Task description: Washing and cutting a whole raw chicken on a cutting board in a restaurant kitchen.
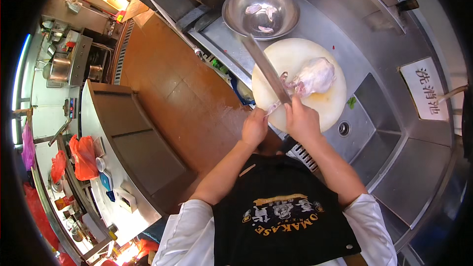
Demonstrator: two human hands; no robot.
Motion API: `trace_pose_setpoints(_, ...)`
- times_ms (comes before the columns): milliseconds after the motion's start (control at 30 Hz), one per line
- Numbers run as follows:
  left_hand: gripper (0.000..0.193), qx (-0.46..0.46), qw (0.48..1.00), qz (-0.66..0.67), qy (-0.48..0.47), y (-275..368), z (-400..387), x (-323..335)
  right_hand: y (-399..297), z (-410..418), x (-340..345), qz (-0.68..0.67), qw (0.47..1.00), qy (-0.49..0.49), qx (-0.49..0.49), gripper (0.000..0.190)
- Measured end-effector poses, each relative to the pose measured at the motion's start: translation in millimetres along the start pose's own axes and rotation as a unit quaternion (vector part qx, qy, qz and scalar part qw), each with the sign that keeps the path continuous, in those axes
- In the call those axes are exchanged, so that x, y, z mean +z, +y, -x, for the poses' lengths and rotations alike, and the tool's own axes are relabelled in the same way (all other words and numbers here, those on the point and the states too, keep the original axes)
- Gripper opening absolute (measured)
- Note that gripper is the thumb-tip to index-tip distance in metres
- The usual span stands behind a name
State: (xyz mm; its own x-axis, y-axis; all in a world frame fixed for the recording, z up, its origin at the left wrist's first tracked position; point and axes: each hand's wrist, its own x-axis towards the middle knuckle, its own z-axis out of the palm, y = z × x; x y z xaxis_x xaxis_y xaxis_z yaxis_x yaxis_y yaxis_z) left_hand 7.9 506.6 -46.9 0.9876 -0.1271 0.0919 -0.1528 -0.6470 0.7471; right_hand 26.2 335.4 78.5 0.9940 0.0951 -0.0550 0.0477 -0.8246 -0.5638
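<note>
A whole-looking piece of raw poultry (317,75) lies on a round white cutting board (329,116). My right hand (303,120) grips a cleaver (266,67), its blade pointing up and left across the board. Under the blade's near end runs a thin pale part of raw poultry (274,107); whether it joins the larger piece is hidden. At the board's near left edge, my left hand (255,127) pinches the end of that thin part. Beyond the board, a stainless steel bowl (231,9) holds 3 small raw pieces (253,9).
The board rests on a steel sink counter (314,18), beside a sink basin with a drain (344,128). A green leaf (351,102) lies right of the board. A sign (424,89) with writing hangs on the right wall. Tiled floor (177,81) and another counter (111,140) lie left.
</note>
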Motion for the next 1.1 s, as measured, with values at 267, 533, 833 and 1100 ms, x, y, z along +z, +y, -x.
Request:
trace_pose_setpoints(267, 0.018, 0.025, 1.000, -0.002, -0.017, 1.7, 4.4, 0.6, 43.4, 1.0, 61.3, 0.080, 0.982, -0.159, 0.054, 0.024)
trace_pose_setpoints(533, 0.016, 0.052, 0.998, -0.021, 0.019, 0.3, 1.9, 11.0, 43.9, 8.1, 44.8, 0.079, 0.986, -0.144, 0.034, 0.021)
trace_pose_setpoints(833, 0.015, 0.043, 0.999, -0.023, 0.018, 2.3, -0.7, 16.9, 32.6, -3.5, 41.3, 0.035, 0.996, -0.069, 0.036, 0.027)
trace_pose_setpoints(1100, 0.013, 0.031, 0.997, 0.038, 0.065, -15.5, -15.9, 6.6, 53.1, 36.1, 30.7, 0.102, 0.963, -0.233, 0.089, 0.032)
